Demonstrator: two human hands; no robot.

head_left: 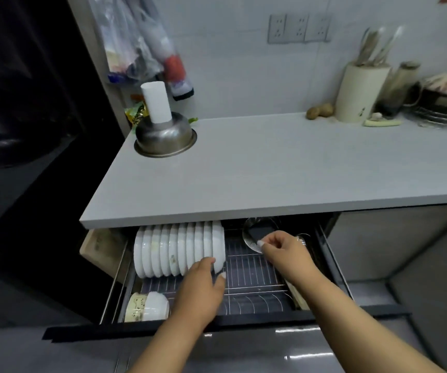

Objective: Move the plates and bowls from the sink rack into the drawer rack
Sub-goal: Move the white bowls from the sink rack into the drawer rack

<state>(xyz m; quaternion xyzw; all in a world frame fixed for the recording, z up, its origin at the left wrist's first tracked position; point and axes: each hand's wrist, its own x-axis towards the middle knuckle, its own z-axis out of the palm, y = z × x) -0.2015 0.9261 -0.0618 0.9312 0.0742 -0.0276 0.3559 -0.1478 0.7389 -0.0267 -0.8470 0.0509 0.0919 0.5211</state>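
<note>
**Both hands in the open drawer rack**

Drawer rack (254, 267) pulled out below the grey desk (271, 168). Wire grid floor, dark tray under it.

White plates (174, 250) stand on edge in a tight row at the rack's back left, partly under the desk's front edge. Two bowls (147, 305) lie on their sides at the front left corner: one white, one cream with a dark pattern. They touch each other.

Left hand (203, 288) reaches in from the front. Fingers and thumb curl round the lower rim of the rightmost plate in the row, grasping it.

Right hand (284, 251) sits further back and to the right. Fingers pinch the near rim of a metal dish (254, 234) standing tilted at the back of the rack; its top is hidden under the desk. A second metal piece shows just behind the hand, unclear what.

On the desk: an upturned steel bowl (164, 137) with a white cylinder (156, 102) standing on it, far left. A cream utensil holder (359, 91), potatoes (319, 110) and stacked cookware (446, 100) at the back right.
</note>
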